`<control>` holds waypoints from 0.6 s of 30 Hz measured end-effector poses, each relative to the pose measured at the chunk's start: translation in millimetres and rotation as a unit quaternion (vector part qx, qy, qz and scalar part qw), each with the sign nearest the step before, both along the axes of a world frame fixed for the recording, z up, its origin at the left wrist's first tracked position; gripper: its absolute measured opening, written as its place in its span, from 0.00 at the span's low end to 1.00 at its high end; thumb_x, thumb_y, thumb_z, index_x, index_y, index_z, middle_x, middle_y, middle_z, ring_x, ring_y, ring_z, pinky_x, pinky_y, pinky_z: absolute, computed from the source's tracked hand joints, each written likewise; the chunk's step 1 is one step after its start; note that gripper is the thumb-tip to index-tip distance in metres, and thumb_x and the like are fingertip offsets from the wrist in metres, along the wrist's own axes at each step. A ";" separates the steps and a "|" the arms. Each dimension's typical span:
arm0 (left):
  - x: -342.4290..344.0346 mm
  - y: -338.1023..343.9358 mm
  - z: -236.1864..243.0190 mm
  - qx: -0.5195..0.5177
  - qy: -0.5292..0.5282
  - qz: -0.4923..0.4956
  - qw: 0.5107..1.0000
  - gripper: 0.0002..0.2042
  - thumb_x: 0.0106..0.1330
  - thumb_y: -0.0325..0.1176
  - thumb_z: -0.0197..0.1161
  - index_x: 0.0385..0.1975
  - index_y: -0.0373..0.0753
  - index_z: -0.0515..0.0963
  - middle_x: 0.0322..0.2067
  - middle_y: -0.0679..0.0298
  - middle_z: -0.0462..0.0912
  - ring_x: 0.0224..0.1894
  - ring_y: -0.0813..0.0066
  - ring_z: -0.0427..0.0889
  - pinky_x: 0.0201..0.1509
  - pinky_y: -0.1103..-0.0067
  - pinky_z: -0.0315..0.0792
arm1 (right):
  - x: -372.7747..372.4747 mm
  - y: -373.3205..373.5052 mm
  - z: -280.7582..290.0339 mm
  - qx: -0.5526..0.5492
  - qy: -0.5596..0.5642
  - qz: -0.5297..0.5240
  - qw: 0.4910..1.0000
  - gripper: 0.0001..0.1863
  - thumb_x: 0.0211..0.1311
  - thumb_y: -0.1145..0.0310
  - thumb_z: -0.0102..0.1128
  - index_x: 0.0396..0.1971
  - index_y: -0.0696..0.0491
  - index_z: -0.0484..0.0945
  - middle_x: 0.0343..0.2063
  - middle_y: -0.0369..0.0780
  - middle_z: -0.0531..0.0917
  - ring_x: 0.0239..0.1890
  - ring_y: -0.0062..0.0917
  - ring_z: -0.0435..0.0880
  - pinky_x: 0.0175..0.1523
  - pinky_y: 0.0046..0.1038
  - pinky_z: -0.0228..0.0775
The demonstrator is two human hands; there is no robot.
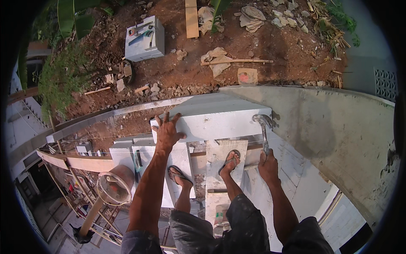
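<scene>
A long white block (215, 125) lies across the middle of the head view, its right end against a grey plastered wall (317, 139). My left hand (168, 131) rests on the block's left part with fingers spread. My right hand (268, 165) grips a hammer (264, 134), whose metal head is at the block's right end. A string runs just below the block. My sandalled feet stand on white blocks (146, 175) and a pale board (213, 178). A tool with a teal part (138, 161) lies left of my left foot.
A bucket (114, 190) sits at lower left beside bamboo scaffolding (63, 186) and a drop. Beyond a narrow ledge (84, 129) is reddish soil with rubble, a plank (191, 19), sacking and a white block (144, 44) with tools on it. Plants border the left.
</scene>
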State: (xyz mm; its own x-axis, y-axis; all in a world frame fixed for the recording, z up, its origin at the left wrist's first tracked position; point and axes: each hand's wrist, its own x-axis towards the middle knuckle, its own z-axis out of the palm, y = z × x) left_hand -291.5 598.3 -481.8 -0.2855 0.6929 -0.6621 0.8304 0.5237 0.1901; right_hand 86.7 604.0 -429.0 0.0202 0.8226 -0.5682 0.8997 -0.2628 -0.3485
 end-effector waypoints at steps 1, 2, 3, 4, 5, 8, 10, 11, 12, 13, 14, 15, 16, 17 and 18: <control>0.8 1.4 -2.2 -0.003 -0.008 0.002 1.000 0.47 0.37 0.40 0.81 0.65 0.60 0.66 0.69 0.49 0.57 0.70 0.31 0.46 0.63 0.32 0.47 | -1.4 -0.4 -1.1 0.005 0.003 -0.007 1.000 0.15 0.69 0.62 0.49 0.38 0.61 0.69 0.23 0.58 0.80 0.27 0.57 0.81 0.32 0.51 0.71; 0.2 1.1 -3.3 -0.005 -0.017 0.005 1.000 0.47 0.37 0.39 0.81 0.65 0.59 0.66 0.68 0.49 0.58 0.70 0.31 0.46 0.62 0.32 0.47 | -3.1 -1.3 -0.9 0.010 0.007 -0.014 1.000 0.15 0.69 0.62 0.49 0.38 0.61 0.70 0.22 0.57 0.80 0.26 0.56 0.81 0.32 0.50 0.71; -0.9 0.4 -4.0 -0.008 -0.024 0.008 1.000 0.47 0.37 0.39 0.81 0.65 0.59 0.67 0.68 0.48 0.59 0.70 0.30 0.45 0.62 0.31 0.46 | -5.6 -4.4 1.8 0.017 0.032 -0.021 0.999 0.15 0.69 0.62 0.49 0.37 0.61 0.71 0.22 0.56 0.80 0.25 0.54 0.81 0.32 0.48 0.71; -0.5 2.1 -5.5 -0.007 -0.020 0.010 1.000 0.47 0.37 0.39 0.81 0.64 0.59 0.67 0.68 0.48 0.59 0.70 0.30 0.45 0.62 0.31 0.46 | -9.7 -6.7 7.2 0.025 0.056 -0.027 0.998 0.15 0.69 0.62 0.50 0.37 0.61 0.71 0.21 0.54 0.80 0.24 0.52 0.81 0.31 0.46 0.71; 0.8 1.9 -5.6 -0.007 -0.020 0.010 1.000 0.46 0.37 0.39 0.81 0.64 0.59 0.67 0.68 0.48 0.59 0.70 0.30 0.46 0.62 0.31 0.45 | -13.0 -13.0 15.4 0.032 0.077 -0.036 0.996 0.15 0.69 0.62 0.50 0.37 0.61 0.72 0.21 0.53 0.79 0.23 0.50 0.81 0.31 0.45 0.71; 1.3 -0.3 -5.0 0.003 -0.020 0.011 1.000 0.46 0.37 0.39 0.81 0.64 0.58 0.68 0.67 0.48 0.60 0.70 0.30 0.46 0.62 0.30 0.45 | -23.3 -34.7 28.7 0.208 0.190 0.017 0.959 0.14 0.70 0.64 0.48 0.33 0.61 0.70 0.18 0.47 0.74 0.17 0.34 0.73 0.25 0.39 0.63; 1.0 0.4 -4.6 0.006 -0.023 0.013 1.000 0.46 0.37 0.39 0.81 0.64 0.59 0.68 0.67 0.49 0.61 0.70 0.30 0.46 0.62 0.30 0.45 | -20.2 -40.9 29.2 0.205 0.220 0.046 0.953 0.12 0.68 0.66 0.47 0.32 0.61 0.69 0.20 0.49 0.76 0.20 0.42 0.77 0.27 0.42 0.66; 0.8 1.3 -3.8 0.004 -0.022 0.009 1.000 0.46 0.37 0.39 0.81 0.64 0.59 0.68 0.67 0.49 0.61 0.70 0.30 0.46 0.62 0.30 0.46 | -18.8 -43.9 22.0 0.196 0.229 0.055 0.952 0.12 0.68 0.66 0.46 0.32 0.61 0.69 0.21 0.49 0.76 0.21 0.44 0.78 0.27 0.42 0.67; 1.4 4.3 -4.4 0.004 -0.022 0.004 1.000 0.46 0.37 0.39 0.81 0.64 0.59 0.68 0.67 0.49 0.60 0.70 0.30 0.46 0.62 0.30 0.46 | -16.5 -46.9 11.0 0.190 0.238 0.062 0.951 0.13 0.68 0.66 0.46 0.32 0.61 0.69 0.21 0.50 0.77 0.22 0.46 0.79 0.28 0.43 0.68; 1.4 0.1 -2.7 0.000 -0.018 0.006 1.000 0.46 0.37 0.38 0.81 0.64 0.59 0.68 0.67 0.49 0.60 0.69 0.30 0.47 0.62 0.30 0.46 | -13.6 -51.5 -5.9 0.199 0.240 0.064 0.948 0.14 0.65 0.62 0.52 0.35 0.60 0.73 0.20 0.50 0.78 0.24 0.48 0.82 0.28 0.41 0.72; 1.5 -5.1 -1.4 0.000 -0.017 0.014 1.000 0.46 0.36 0.38 0.81 0.64 0.58 0.68 0.67 0.49 0.61 0.69 0.30 0.47 0.62 0.31 0.46 | -8.1 -56.6 -21.3 0.137 0.200 0.046 0.969 0.14 0.66 0.62 0.51 0.35 0.60 0.72 0.19 0.50 0.77 0.24 0.49 0.82 0.28 0.41 0.71; 1.9 -4.6 -3.0 0.005 -0.020 0.015 1.000 0.46 0.36 0.38 0.81 0.64 0.58 0.68 0.67 0.49 0.61 0.69 0.30 0.47 0.62 0.31 0.46 | -5.7 -57.6 -32.8 0.080 0.154 0.021 0.985 0.14 0.67 0.62 0.50 0.34 0.60 0.72 0.17 0.50 0.77 0.24 0.49 0.82 0.28 0.41 0.71; 2.1 -4.2 -2.6 0.009 -0.021 0.017 1.000 0.46 0.36 0.38 0.81 0.64 0.58 0.68 0.67 0.49 0.61 0.69 0.30 0.47 0.62 0.31 0.46 | -6.4 -56.6 -35.6 0.020 0.109 -0.002 0.994 0.14 0.68 0.62 0.49 0.34 0.59 0.72 0.16 0.49 0.77 0.23 0.50 0.82 0.27 0.40 0.71; 1.6 -2.8 -2.6 0.007 -0.019 0.015 1.000 0.46 0.36 0.38 0.81 0.64 0.58 0.68 0.67 0.49 0.61 0.69 0.30 0.47 0.62 0.31 0.46 | -3.9 -57.8 -34.0 0.006 0.142 -0.034 0.989 0.15 0.70 0.61 0.47 0.33 0.60 0.72 0.16 0.50 0.77 0.23 0.51 0.81 0.27 0.42 0.70; 0.5 -1.3 -2.5 0.005 -0.017 0.013 1.000 0.46 0.36 0.37 0.81 0.64 0.58 0.68 0.67 0.49 0.61 0.70 0.30 0.46 0.62 0.31 0.46 | -1.9 -60.2 -31.6 0.008 0.174 -0.057 0.983 0.16 0.70 0.60 0.48 0.33 0.60 0.72 0.16 0.51 0.77 0.23 0.51 0.81 0.27 0.42 0.70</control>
State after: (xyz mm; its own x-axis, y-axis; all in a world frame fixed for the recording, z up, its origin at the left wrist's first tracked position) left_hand -290.9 597.0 -484.3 -0.2807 0.6929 -0.6641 0.8100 0.5422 0.2233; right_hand 84.8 543.8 -460.6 -0.0804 0.8353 -0.5439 0.6906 -0.3467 -0.6347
